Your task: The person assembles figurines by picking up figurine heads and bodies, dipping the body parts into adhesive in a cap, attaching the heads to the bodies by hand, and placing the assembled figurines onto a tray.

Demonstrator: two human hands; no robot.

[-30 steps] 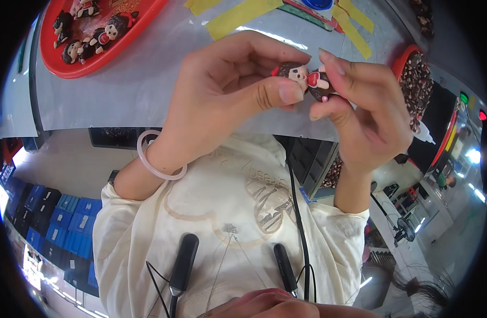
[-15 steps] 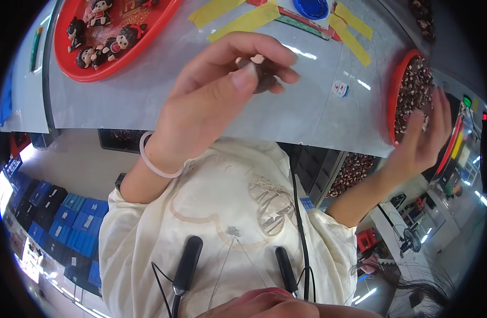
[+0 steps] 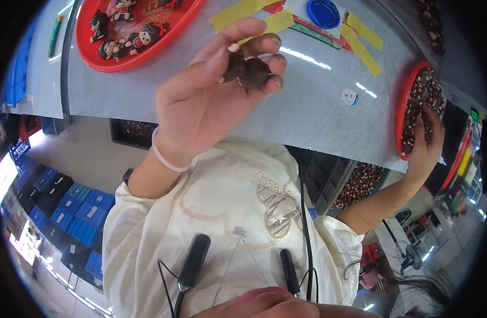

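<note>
Raised over the near side of the table, my left hand (image 3: 201, 95) has its palm turned up and its fingers curled round a small dark brown toy figurine (image 3: 254, 74). The figurine has rounded lobes and a pale tip near my thumb; its front is hidden. At the far right, my right hand (image 3: 430, 140) reaches into a red basin (image 3: 401, 119) filled with small brown and cream pieces (image 3: 421, 95). Its thumb and fingers are apart, with the fingertips at the pieces; nothing shows between them.
A red round tray (image 3: 116, 68) at the back left carries several painted doll figurines (image 3: 143, 38). Near the back are a blue round lid (image 3: 324, 13) and yellow tape strips (image 3: 360, 50). A small sticker (image 3: 350, 97) lies on the grey table (image 3: 302, 116). Below stands a crate of pieces (image 3: 357, 185).
My left hand has turned its palm upward, showing more of the figurine. My right hand has moved from the basin's near edge in onto the pieces. The whole view has shifted slightly.
</note>
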